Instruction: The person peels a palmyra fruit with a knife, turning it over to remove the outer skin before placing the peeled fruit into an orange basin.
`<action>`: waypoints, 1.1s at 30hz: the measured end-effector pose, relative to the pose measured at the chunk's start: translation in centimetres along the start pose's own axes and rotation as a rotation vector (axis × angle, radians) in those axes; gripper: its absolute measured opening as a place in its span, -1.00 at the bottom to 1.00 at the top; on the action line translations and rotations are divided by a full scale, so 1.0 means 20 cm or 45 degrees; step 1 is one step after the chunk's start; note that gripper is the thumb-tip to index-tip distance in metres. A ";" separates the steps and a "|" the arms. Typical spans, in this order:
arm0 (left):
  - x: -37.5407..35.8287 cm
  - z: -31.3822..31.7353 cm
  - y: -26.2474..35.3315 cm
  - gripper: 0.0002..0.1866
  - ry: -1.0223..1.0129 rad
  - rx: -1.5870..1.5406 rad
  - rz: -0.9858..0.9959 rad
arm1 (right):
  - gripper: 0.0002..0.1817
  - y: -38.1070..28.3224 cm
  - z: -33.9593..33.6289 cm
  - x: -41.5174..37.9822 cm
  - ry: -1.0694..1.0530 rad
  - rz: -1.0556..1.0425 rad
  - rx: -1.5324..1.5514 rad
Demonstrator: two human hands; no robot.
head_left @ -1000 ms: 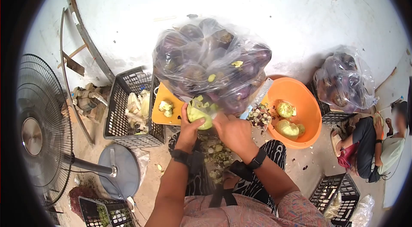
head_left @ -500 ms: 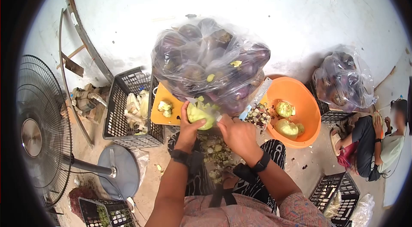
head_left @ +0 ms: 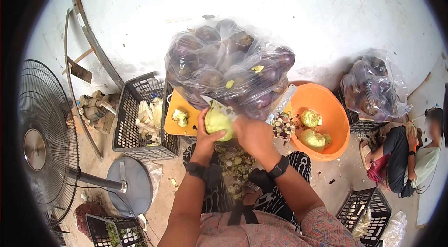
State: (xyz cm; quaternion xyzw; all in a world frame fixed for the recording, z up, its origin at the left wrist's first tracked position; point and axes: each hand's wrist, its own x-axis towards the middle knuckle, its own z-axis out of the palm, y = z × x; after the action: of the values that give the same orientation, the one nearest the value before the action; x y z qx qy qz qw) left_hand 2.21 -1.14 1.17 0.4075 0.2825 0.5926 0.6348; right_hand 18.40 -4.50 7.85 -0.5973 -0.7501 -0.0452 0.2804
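A round pale green peeled vegetable (head_left: 217, 124) is held in my left hand (head_left: 204, 137), with the thumb across its front. My right hand (head_left: 255, 135) is closed round the handle of a knife (head_left: 218, 106), whose blade lies across the vegetable's top. Behind both hands is a large clear plastic bag of purple vegetables (head_left: 228, 65). Under the bag, a yellow cutting board (head_left: 175, 128) bears a small trimmed piece (head_left: 179, 116). An orange basin (head_left: 338, 130) to the right holds several peeled vegetables (head_left: 312, 139). Peelings (head_left: 233, 165) lie between the knees.
At the left stand a fan (head_left: 35, 149) and a black crate (head_left: 123, 137) with scraps. On the right are another bag of purple vegetables (head_left: 371, 88), a seated person (head_left: 406, 158) and a black crate (head_left: 364, 205). A green-filled crate (head_left: 116, 233) is at lower left.
The knife has shifted up and left over the vegetable, its blade showing more clearly. My right hand has turned and moved slightly with it. The vegetable stays in my left hand.
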 end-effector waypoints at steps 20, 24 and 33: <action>0.03 -0.06 -0.04 -0.12 0.033 -0.343 -0.059 | -0.72 0.10 0.02 -0.25 0.064 -0.038 0.280; 0.03 -0.06 -0.05 -0.12 0.034 -0.358 -0.060 | -0.72 0.09 0.01 -0.24 0.112 -0.056 0.296; 0.03 -0.08 -0.07 -0.12 0.037 -0.358 -0.058 | -0.77 0.09 -0.01 -0.21 0.080 -0.084 0.276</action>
State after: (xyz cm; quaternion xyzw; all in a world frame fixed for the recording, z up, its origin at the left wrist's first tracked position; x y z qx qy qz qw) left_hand 1.66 -0.21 -0.66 0.2994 0.2151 0.6175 0.6948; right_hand 20.79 -7.79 5.50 -0.5366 -0.7607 0.0084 0.3651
